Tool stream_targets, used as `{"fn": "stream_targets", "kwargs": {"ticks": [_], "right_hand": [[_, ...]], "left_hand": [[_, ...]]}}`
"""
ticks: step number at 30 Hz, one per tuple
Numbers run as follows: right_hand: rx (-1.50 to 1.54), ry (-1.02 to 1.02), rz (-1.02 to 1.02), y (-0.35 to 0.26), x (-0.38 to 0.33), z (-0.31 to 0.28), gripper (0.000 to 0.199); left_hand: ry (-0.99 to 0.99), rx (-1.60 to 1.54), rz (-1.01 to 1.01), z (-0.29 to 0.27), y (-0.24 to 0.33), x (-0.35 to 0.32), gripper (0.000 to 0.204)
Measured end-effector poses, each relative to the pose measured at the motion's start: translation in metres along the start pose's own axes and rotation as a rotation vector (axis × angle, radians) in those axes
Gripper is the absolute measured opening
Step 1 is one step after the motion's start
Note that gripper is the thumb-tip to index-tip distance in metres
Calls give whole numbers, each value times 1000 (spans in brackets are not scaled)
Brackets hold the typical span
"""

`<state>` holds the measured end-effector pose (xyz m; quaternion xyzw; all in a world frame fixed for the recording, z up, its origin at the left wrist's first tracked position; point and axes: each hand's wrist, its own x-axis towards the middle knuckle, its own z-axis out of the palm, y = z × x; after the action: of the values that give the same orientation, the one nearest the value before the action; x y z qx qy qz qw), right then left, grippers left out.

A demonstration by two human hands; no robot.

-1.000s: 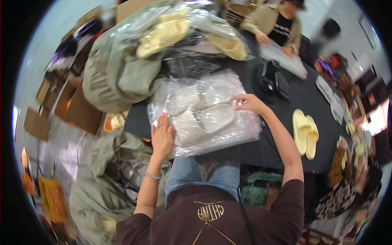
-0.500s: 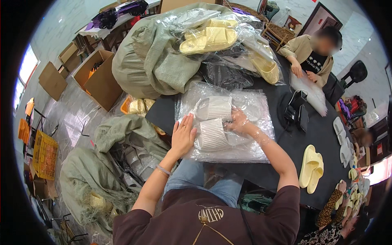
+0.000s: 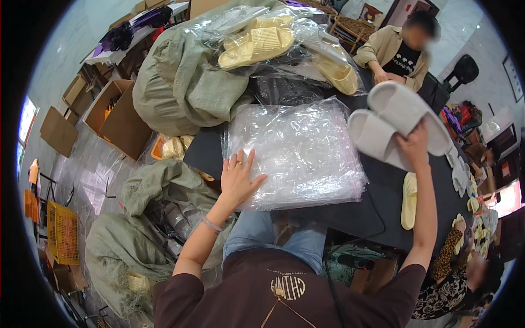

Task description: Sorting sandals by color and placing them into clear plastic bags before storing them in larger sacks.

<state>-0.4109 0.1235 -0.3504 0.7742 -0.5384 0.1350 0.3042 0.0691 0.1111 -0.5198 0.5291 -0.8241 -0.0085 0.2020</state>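
Note:
My left hand lies with fingers spread on the left part of a stack of clear plastic bags. Off the stack's right side, my right hand grips a pair of pale grey slide slippers, one overlapping the other; they appear raised above the black table. Beneath them to the right, a yellow slipper lies on the tabletop, partly covered by my right forearm and the held pair.
Bagged yellow slippers top a big green woven sack at the back. Another open sack stands at lower left, near a cardboard box. More grey slippers line the table's right edge. Across the table sits a co-worker.
My right hand has lifted the pale slippers off the bag stack and carried them rightward. My left hand stays on the bags. The whole view has shifted slightly.

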Motion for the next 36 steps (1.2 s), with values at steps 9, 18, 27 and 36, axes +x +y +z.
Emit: {"fn": "stream_targets", "kwargs": {"ticks": [9, 18, 27, 36], "right_hand": [[687, 366, 753, -45, 53, -68, 34], [1359, -400, 503, -309, 103, 34, 21], [786, -199, 728, -252, 34, 110, 23], [670, -38, 763, -233, -9, 128, 38]], "left_hand": [[133, -68, 182, -9, 6, 34, 57], [17, -1142, 95, 113, -21, -1, 40], [-94, -173, -90, 52, 14, 33, 55], [537, -213, -147, 24, -24, 93, 57]]}}
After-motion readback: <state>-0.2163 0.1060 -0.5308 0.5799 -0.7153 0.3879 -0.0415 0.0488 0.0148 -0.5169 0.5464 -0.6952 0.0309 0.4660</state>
